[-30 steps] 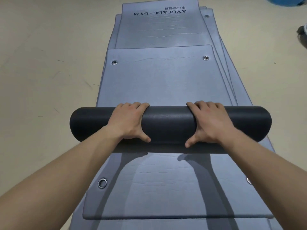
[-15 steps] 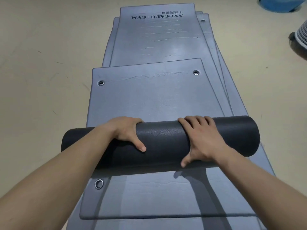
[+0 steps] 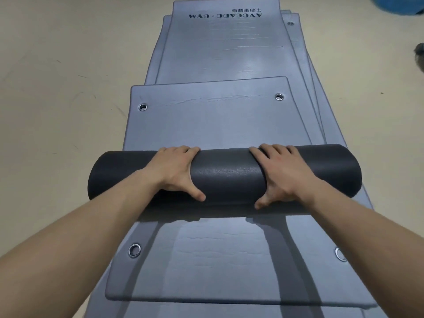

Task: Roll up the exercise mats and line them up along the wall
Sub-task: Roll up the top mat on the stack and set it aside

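A grey exercise mat is partly rolled into a dark roll (image 3: 227, 175) lying crosswise on the pile. My left hand (image 3: 174, 171) grips the roll left of its middle, fingers curled over the top and thumb on the near side. On the right part, my right hand (image 3: 284, 173) holds it the same way. The unrolled end of this mat (image 3: 211, 120), with two metal eyelets, lies flat beyond the roll. Another flat grey mat (image 3: 218, 260) with eyelets lies beneath, nearer to me.
Several more flat grey mats (image 3: 224, 42) are stacked lengthwise ahead, the top one printed with lettering. Beige floor (image 3: 57, 88) lies on both sides. A blue object (image 3: 401, 5) sits at the top right and a dark object (image 3: 419, 56) at the right edge.
The roll has moved a little farther along the mat, leaving less flat mat ahead. My left hand shifted its hold, and its fingers lie over the top of the roll again.
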